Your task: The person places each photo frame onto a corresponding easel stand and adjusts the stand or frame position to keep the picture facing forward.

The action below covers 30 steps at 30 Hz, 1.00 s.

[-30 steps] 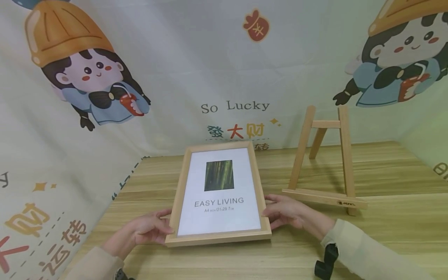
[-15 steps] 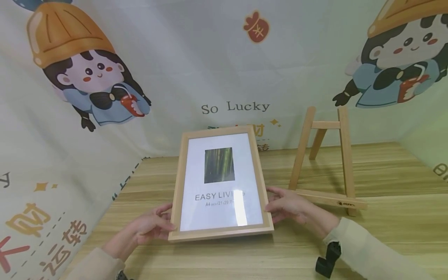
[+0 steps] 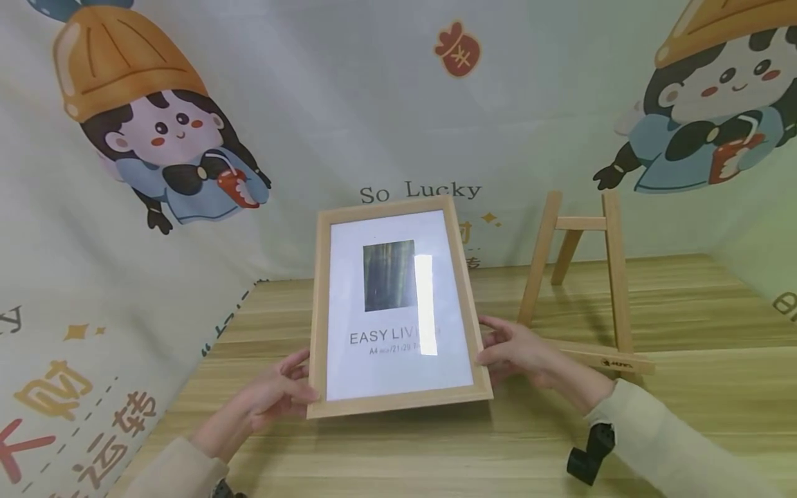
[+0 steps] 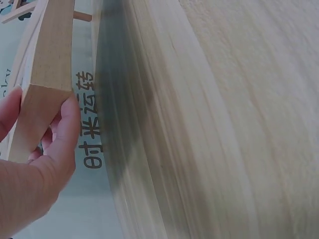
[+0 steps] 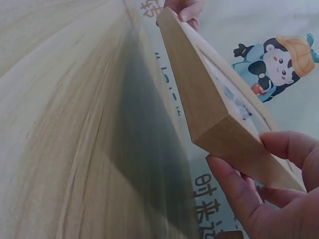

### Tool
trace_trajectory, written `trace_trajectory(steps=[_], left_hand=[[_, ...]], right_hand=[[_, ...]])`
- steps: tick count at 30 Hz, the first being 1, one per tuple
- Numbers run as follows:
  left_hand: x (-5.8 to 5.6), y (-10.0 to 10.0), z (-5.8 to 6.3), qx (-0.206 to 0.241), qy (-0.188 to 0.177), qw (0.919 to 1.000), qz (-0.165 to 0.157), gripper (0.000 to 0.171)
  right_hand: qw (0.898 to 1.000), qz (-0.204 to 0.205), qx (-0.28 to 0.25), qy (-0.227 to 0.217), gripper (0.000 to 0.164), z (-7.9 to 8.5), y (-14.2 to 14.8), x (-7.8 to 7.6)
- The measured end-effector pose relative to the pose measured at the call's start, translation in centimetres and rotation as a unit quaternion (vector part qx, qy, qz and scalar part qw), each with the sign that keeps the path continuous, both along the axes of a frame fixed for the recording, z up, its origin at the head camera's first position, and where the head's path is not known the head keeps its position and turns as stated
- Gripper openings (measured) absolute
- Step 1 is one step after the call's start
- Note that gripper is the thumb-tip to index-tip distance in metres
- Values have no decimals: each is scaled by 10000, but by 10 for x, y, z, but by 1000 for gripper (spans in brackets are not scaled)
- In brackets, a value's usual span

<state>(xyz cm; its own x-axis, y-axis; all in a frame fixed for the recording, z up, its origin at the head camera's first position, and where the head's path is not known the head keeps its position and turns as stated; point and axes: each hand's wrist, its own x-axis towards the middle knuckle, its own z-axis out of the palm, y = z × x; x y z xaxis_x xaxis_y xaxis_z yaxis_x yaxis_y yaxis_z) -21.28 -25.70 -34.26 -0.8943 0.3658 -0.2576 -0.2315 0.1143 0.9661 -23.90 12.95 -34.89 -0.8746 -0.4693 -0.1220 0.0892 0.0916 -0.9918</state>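
Note:
A picture frame with a light wooden border and a white "EASY LIVING" insert is held up over the table, its top leaning back. My left hand grips its lower left side, thumb on the front; in the left wrist view the fingers curl behind the corner. On the opposite side my right hand pinches the border. The right wrist view shows that thumb on the front edge and the fingers beneath. A bright reflection crosses the glass.
A small wooden easel stands on the table at the right, its ledge partly behind my right hand. The wood-grain table ends at a printed cloth backdrop at the back and left.
Both hands have raised the picture frame and tilted it more upright, its top edge now higher against the backdrop. A reflection has appeared on the glass. The easel has stayed put.

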Motion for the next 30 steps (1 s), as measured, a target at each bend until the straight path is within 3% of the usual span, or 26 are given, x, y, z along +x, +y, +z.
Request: trace_trajectory(steps=[22,30], left_hand=[[-6,15,11,-344,780,9952,474,94],[-8,22,15,-199,1044,9937,361,93]], right_hand=[[9974,-442,46,567,84,16,11,-5],[9960,-505,-118,725,84,19,19,-7]])
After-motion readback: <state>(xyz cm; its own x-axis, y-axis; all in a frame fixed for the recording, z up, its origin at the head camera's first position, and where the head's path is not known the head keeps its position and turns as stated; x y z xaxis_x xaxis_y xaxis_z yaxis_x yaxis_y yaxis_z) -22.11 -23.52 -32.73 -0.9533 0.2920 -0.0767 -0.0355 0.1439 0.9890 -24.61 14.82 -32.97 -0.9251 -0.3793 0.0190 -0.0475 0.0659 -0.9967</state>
